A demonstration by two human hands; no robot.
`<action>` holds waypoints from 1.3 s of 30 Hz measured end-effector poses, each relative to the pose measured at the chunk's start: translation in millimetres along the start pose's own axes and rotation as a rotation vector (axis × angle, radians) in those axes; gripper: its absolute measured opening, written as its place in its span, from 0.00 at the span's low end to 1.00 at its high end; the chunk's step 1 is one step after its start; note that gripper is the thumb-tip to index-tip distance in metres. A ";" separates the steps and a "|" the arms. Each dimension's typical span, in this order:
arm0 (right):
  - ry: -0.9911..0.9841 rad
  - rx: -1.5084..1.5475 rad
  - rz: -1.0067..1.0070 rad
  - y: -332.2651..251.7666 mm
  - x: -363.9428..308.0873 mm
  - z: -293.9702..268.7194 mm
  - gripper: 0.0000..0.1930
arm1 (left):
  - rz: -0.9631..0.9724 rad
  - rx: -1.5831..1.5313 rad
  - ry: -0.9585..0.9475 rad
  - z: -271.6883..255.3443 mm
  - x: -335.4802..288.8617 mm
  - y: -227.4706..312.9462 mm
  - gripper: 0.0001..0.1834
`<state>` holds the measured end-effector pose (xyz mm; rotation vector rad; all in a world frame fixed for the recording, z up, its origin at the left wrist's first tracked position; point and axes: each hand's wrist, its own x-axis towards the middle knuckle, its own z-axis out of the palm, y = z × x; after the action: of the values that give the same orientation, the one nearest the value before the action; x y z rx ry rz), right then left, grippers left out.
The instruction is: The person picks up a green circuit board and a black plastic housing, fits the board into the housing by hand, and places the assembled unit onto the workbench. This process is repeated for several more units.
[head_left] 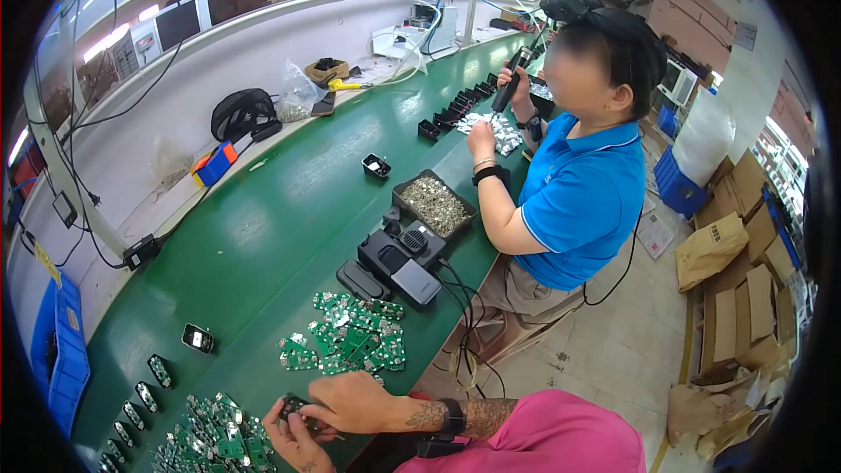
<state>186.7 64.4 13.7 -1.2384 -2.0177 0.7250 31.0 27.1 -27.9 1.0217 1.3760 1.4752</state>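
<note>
My left hand (296, 445) is closed around a small black casing (293, 405) near the bench's front edge. My right hand (357, 405) bends over it from the right, its fingers closed against the casing; the inside of the casing is mostly hidden. Close by on the left is a heap of green circuit boards (219, 438). Beyond my hands lies a second pile of green circuit boards (350, 333). A row of small black casings with pale parts inside (146, 397) stands at the left, and another open black casing (198, 338) sits further in.
A dark tray of small metal parts (434, 203) and a black device with cables (403, 256) stand mid-bench. Past them a co-worker in a blue shirt (583, 201) holds an electric screwdriver (512, 79). A blue bin (66, 355) stands at the left edge.
</note>
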 end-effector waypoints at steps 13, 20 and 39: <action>-0.028 0.556 -0.038 5.1 -0.4 33.3 0.19 | 0.080 -0.028 0.039 -2.9 -3.3 -17.5 0.13; -0.245 0.419 -0.002 -9.0 40.9 37.7 0.16 | 0.165 -0.086 0.174 -17.1 9.0 -21.1 0.16; -0.035 -0.165 -0.034 81.7 279.9 80.2 0.20 | 0.230 0.451 0.081 -23.2 -13.0 -9.6 0.09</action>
<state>75.1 342.1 -29.5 -1.2885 -2.1580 0.5763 13.4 8.0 -39.0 1.4553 1.7442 1.4103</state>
